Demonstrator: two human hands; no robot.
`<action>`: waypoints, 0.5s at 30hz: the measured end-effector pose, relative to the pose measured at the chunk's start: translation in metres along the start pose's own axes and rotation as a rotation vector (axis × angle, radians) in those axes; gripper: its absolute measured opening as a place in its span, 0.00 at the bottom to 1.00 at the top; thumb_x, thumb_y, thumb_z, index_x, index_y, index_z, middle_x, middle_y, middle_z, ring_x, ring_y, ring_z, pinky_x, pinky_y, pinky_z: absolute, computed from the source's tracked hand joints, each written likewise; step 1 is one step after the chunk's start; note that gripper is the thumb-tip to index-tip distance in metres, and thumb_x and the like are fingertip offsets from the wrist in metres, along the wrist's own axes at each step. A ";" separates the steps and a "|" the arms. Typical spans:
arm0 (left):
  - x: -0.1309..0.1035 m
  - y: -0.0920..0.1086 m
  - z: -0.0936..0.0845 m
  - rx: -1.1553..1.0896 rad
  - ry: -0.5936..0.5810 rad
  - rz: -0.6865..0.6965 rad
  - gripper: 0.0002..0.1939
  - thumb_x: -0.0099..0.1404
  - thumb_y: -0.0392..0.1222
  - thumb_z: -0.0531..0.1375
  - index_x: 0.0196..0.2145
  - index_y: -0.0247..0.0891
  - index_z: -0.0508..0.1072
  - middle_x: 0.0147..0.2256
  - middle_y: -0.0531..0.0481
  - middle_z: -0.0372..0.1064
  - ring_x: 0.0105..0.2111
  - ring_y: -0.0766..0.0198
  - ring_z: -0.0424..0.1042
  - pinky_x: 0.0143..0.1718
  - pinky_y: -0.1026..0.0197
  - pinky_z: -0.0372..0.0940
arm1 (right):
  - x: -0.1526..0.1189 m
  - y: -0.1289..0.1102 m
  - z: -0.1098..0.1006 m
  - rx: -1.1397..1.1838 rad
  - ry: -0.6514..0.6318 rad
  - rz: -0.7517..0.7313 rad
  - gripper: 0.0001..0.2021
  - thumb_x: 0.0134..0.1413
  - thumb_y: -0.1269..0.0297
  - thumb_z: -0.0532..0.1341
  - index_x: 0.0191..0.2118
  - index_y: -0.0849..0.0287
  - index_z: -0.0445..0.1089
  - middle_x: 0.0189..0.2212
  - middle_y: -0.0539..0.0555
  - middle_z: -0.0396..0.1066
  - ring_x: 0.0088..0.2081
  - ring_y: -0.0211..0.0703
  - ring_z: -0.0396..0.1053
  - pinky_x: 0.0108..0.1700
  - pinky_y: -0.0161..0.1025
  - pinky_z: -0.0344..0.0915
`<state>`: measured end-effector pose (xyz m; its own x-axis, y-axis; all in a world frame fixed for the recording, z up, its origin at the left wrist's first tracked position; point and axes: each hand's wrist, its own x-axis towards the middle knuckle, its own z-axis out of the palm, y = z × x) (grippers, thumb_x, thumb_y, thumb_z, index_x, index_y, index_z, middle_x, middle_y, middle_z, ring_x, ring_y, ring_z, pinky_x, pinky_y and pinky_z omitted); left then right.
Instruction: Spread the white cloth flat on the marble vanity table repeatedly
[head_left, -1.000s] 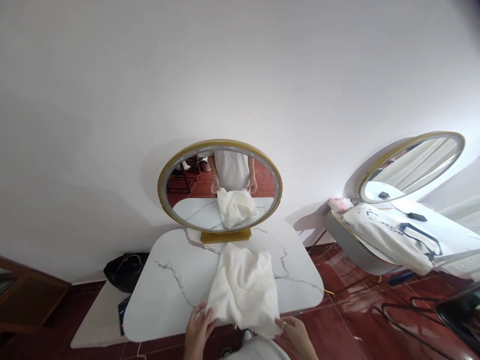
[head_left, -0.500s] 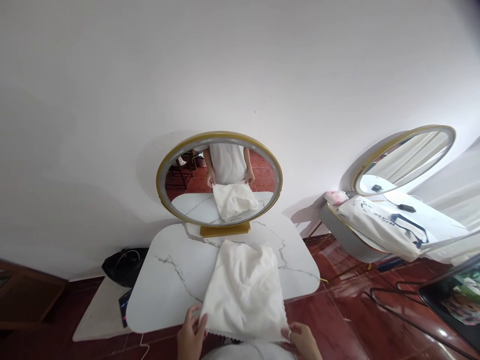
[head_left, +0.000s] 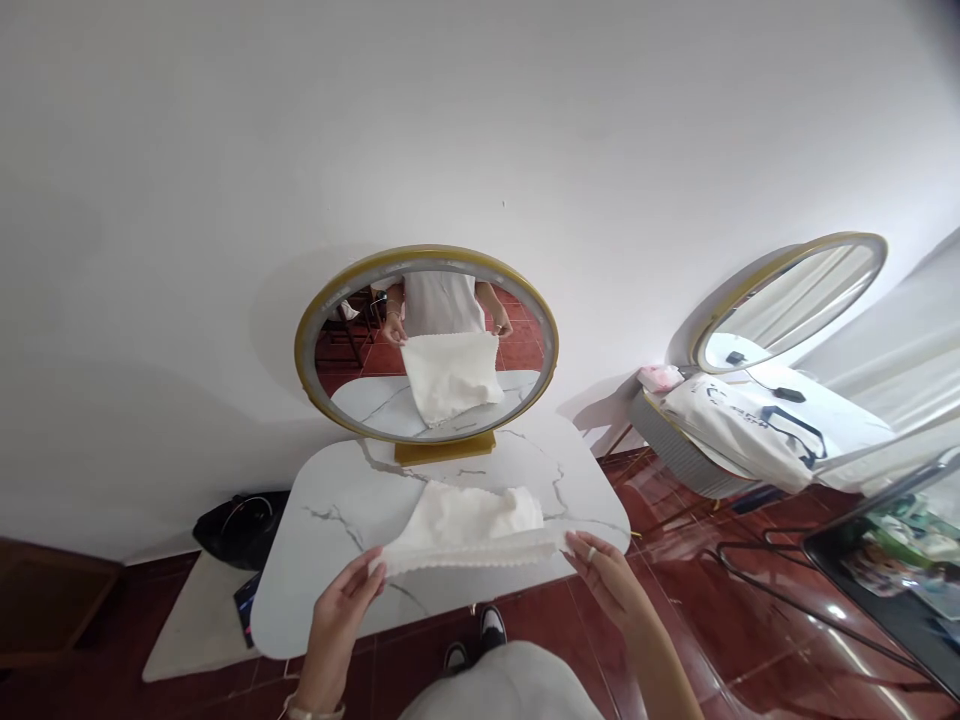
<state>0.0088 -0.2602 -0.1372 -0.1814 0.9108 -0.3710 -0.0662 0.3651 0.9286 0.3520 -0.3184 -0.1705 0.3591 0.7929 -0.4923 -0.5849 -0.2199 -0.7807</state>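
Observation:
A white cloth with a scalloped edge point(head_left: 465, 520) is stretched between my two hands over the marble-patterned table point(head_left: 322, 590). Its far part rests on the tabletop, while the near edge is lifted. My left hand point(head_left: 349, 590) pinches the near left corner between thumb and fingers. At the near right corner, my right hand point(head_left: 600, 570), with a ring on one finger, grips the cloth the same way. The round gold-framed mirror point(head_left: 427, 350) behind the table reflects both hands and the raised cloth.
To the right, a second table carries a white printed bag point(head_left: 742, 425), a pink-white packet point(head_left: 660, 378) and a black adapter point(head_left: 787, 395) beneath another round mirror point(head_left: 795, 300). A black bag point(head_left: 240, 525) sits at left. A dark table point(head_left: 900, 590) stands at right.
Both hands have risen and moved forward, lifting the cloth's near edge off and folding it up towards the mirror. My shoes and the floor now show below the table.

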 end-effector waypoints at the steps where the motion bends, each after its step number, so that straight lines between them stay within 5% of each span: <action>1: 0.000 0.007 0.000 0.002 0.005 0.022 0.32 0.39 0.57 0.72 0.41 0.37 0.78 0.39 0.45 0.76 0.41 0.54 0.75 0.44 0.58 0.72 | 0.000 -0.007 0.006 -0.004 0.001 0.014 0.20 0.24 0.59 0.78 0.26 0.61 0.72 0.25 0.50 0.74 0.30 0.43 0.75 0.35 0.38 0.75; 7: 0.002 0.027 -0.001 0.032 0.084 0.075 0.31 0.42 0.57 0.70 0.43 0.39 0.78 0.39 0.48 0.77 0.46 0.55 0.73 0.52 0.58 0.67 | 0.003 -0.026 0.039 -0.023 -0.036 0.010 0.21 0.23 0.56 0.78 0.23 0.64 0.73 0.21 0.49 0.70 0.24 0.35 0.70 0.33 0.33 0.75; 15: 0.014 0.022 -0.005 -0.098 0.135 0.036 0.29 0.41 0.52 0.71 0.42 0.38 0.78 0.31 0.52 0.74 0.37 0.63 0.73 0.50 0.62 0.68 | 0.008 -0.034 0.056 0.032 -0.029 0.035 0.19 0.19 0.61 0.79 0.21 0.65 0.75 0.24 0.53 0.74 0.28 0.36 0.71 0.35 0.31 0.73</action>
<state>0.0002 -0.2401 -0.1221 -0.3155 0.8861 -0.3396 -0.1519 0.3061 0.9398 0.3345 -0.2724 -0.1262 0.3169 0.8012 -0.5076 -0.6201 -0.2300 -0.7501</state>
